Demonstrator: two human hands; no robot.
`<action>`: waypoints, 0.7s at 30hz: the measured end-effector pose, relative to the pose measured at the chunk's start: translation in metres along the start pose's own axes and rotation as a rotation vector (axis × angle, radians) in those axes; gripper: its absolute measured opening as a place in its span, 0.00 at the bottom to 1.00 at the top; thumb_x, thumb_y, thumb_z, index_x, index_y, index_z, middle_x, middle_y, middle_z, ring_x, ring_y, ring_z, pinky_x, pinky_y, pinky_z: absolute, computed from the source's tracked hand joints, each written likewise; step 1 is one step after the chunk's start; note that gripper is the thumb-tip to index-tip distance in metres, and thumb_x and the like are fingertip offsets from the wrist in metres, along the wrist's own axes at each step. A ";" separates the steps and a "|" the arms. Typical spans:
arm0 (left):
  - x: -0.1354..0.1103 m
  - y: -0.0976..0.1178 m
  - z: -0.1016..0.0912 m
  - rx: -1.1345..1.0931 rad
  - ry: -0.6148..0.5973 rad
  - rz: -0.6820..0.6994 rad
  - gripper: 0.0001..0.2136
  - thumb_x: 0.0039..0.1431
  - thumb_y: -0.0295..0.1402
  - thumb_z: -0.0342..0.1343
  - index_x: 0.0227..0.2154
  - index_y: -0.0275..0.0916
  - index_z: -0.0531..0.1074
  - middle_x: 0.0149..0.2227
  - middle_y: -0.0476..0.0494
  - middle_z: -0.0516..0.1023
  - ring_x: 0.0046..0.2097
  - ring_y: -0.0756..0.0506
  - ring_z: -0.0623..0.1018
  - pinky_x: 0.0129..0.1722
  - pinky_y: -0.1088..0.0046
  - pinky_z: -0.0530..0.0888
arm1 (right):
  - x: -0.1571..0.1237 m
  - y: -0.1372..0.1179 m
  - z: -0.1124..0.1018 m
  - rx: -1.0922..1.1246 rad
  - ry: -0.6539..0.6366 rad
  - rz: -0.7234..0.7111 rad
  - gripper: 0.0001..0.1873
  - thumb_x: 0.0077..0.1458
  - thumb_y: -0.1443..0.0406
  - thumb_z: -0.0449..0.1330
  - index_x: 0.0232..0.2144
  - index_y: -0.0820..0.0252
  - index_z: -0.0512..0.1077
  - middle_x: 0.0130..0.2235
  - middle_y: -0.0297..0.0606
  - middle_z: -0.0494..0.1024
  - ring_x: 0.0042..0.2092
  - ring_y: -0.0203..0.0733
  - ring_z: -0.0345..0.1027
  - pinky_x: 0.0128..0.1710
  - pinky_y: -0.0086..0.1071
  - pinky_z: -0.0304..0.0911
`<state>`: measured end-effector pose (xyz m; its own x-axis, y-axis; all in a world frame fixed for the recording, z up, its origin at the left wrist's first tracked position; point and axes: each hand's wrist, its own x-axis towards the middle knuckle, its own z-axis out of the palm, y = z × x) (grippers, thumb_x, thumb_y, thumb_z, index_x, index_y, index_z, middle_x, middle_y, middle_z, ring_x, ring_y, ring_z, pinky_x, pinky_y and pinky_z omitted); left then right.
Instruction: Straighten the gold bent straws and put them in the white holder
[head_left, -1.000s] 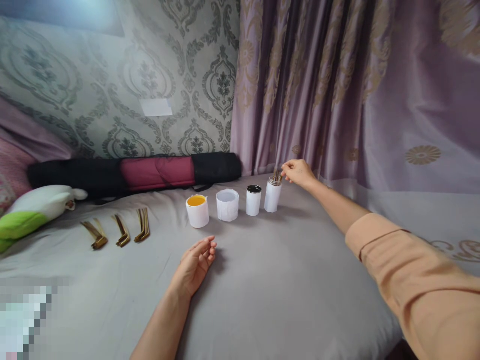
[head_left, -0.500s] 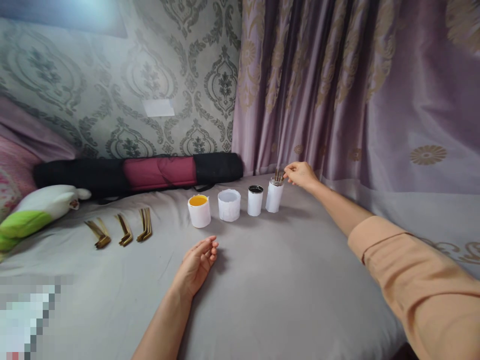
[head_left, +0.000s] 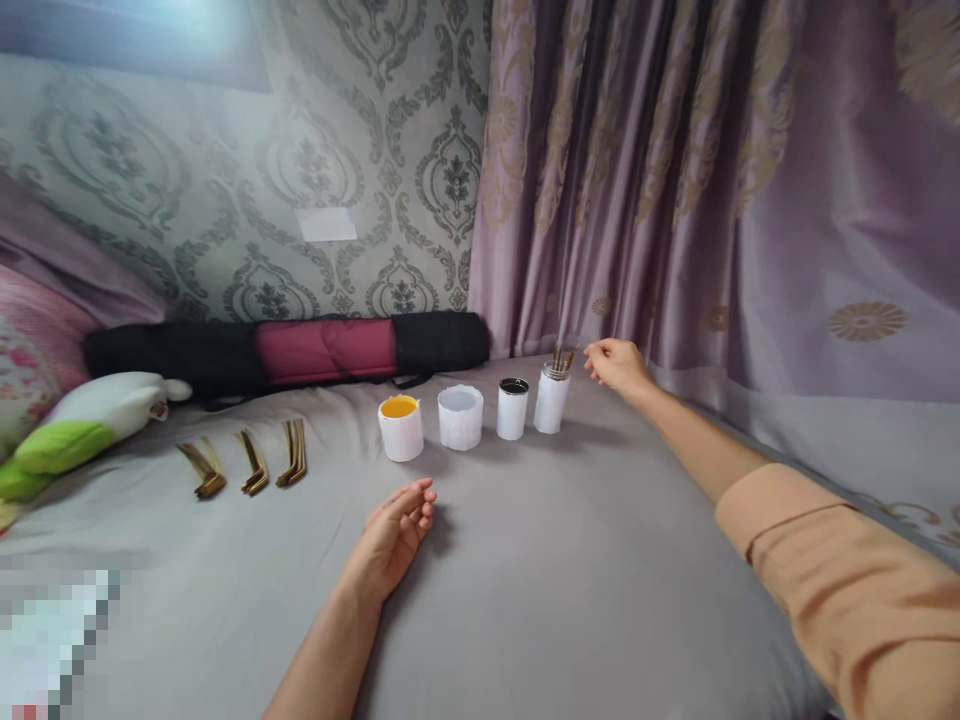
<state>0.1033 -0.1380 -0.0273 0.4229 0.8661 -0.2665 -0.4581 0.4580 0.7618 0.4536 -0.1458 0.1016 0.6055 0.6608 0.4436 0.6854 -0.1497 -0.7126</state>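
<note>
Four white-wrapped containers stand in a row on the grey bedsheet (head_left: 570, 560). The rightmost jar (head_left: 552, 398) holds several brown sticks (head_left: 561, 358) upright. My right hand (head_left: 616, 364) hovers just right of that jar, fingers loosely apart, holding nothing. Left of the jar stand a black-rimmed cup (head_left: 513, 407), a wider white cup (head_left: 460, 416) and a cup with a yellow inside (head_left: 400, 427). My left hand (head_left: 396, 534) rests on the sheet in front of the row, fingers relaxed and slightly curled, empty.
Three bundles of bent golden-brown sticks (head_left: 247, 466) lie on the sheet at the left. A black and maroon roll bag (head_left: 300, 350) lies along the wall. A white and green plush toy (head_left: 82, 425) sits far left. Purple curtains (head_left: 675, 180) hang behind the jar.
My right hand has let go of the sticks in the rightmost jar and drawn a little to the right. The left hand has stayed put.
</note>
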 end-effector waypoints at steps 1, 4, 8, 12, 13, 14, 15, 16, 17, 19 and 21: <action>0.000 0.000 0.000 -0.001 -0.002 -0.001 0.08 0.50 0.24 0.54 0.35 0.30 0.70 0.29 0.42 0.70 0.26 0.54 0.70 0.23 0.81 0.69 | -0.001 0.002 0.001 0.020 0.007 0.011 0.10 0.50 0.64 0.51 0.27 0.64 0.71 0.24 0.39 0.74 0.19 0.29 0.63 0.14 0.20 0.57; 0.000 -0.001 -0.001 -0.001 -0.006 0.000 0.08 0.50 0.25 0.54 0.35 0.30 0.70 0.29 0.42 0.70 0.26 0.54 0.70 0.24 0.80 0.69 | -0.003 0.008 0.003 0.091 0.022 0.040 0.11 0.51 0.63 0.51 0.27 0.64 0.70 0.24 0.39 0.73 0.18 0.30 0.63 0.13 0.21 0.57; 0.000 0.000 0.001 0.014 -0.003 0.007 0.09 0.50 0.25 0.55 0.36 0.29 0.70 0.30 0.42 0.70 0.27 0.54 0.69 0.24 0.80 0.69 | -0.005 0.015 0.008 0.165 0.028 0.110 0.10 0.50 0.64 0.50 0.25 0.64 0.69 0.23 0.38 0.72 0.18 0.30 0.61 0.12 0.22 0.55; -0.002 0.001 0.003 0.027 0.001 0.003 0.09 0.50 0.24 0.54 0.36 0.29 0.69 0.30 0.42 0.70 0.27 0.54 0.69 0.23 0.81 0.68 | -0.006 0.017 0.011 0.222 0.030 0.160 0.06 0.46 0.68 0.53 0.26 0.63 0.69 0.23 0.37 0.72 0.19 0.29 0.62 0.13 0.21 0.55; -0.002 0.001 0.003 0.028 0.003 0.003 0.09 0.50 0.24 0.54 0.36 0.29 0.69 0.30 0.42 0.70 0.27 0.54 0.69 0.23 0.81 0.68 | -0.007 0.018 0.012 0.233 0.027 0.166 0.05 0.45 0.68 0.54 0.26 0.63 0.69 0.24 0.37 0.72 0.19 0.30 0.62 0.13 0.21 0.56; -0.003 0.001 0.003 0.028 0.005 0.004 0.09 0.50 0.24 0.54 0.36 0.29 0.69 0.30 0.42 0.70 0.27 0.54 0.69 0.23 0.81 0.68 | -0.007 0.019 0.013 0.245 0.022 0.171 0.05 0.44 0.69 0.54 0.26 0.63 0.69 0.24 0.37 0.72 0.19 0.30 0.62 0.14 0.21 0.56; -0.003 0.001 0.002 0.028 0.006 0.006 0.09 0.50 0.24 0.54 0.36 0.29 0.69 0.30 0.42 0.70 0.27 0.54 0.70 0.24 0.80 0.69 | -0.007 0.020 0.014 0.255 0.016 0.176 0.06 0.43 0.70 0.54 0.27 0.63 0.69 0.25 0.37 0.72 0.20 0.30 0.62 0.14 0.22 0.56; -0.003 0.000 0.002 0.025 0.005 0.008 0.09 0.50 0.24 0.54 0.36 0.29 0.69 0.30 0.42 0.70 0.27 0.54 0.70 0.24 0.80 0.69 | -0.007 0.021 0.015 0.266 0.008 0.181 0.07 0.42 0.71 0.54 0.28 0.63 0.69 0.25 0.38 0.72 0.20 0.30 0.63 0.14 0.22 0.56; -0.003 0.000 0.002 0.021 0.003 0.010 0.09 0.50 0.25 0.54 0.35 0.29 0.69 0.30 0.42 0.70 0.27 0.54 0.69 0.24 0.80 0.69 | -0.008 0.022 0.016 0.275 0.002 0.187 0.08 0.42 0.71 0.54 0.28 0.63 0.69 0.26 0.38 0.73 0.21 0.31 0.63 0.14 0.22 0.57; -0.004 0.000 0.002 0.012 -0.003 0.010 0.08 0.50 0.25 0.54 0.35 0.29 0.69 0.30 0.42 0.70 0.27 0.54 0.69 0.24 0.80 0.69 | -0.008 0.026 0.018 0.286 -0.002 0.197 0.09 0.41 0.72 0.53 0.29 0.63 0.69 0.27 0.38 0.73 0.22 0.31 0.64 0.14 0.22 0.57; -0.003 0.000 0.002 0.001 -0.010 0.001 0.08 0.50 0.25 0.54 0.35 0.29 0.69 0.29 0.42 0.70 0.27 0.54 0.70 0.24 0.80 0.69 | -0.008 0.029 0.019 0.288 0.005 0.203 0.09 0.41 0.72 0.53 0.29 0.63 0.69 0.27 0.38 0.72 0.22 0.31 0.64 0.14 0.22 0.57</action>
<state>0.1036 -0.1414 -0.0253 0.4303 0.8647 -0.2592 -0.4581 0.4566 0.7626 0.4615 -0.1413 0.0672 0.7205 0.6348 0.2790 0.4090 -0.0641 -0.9103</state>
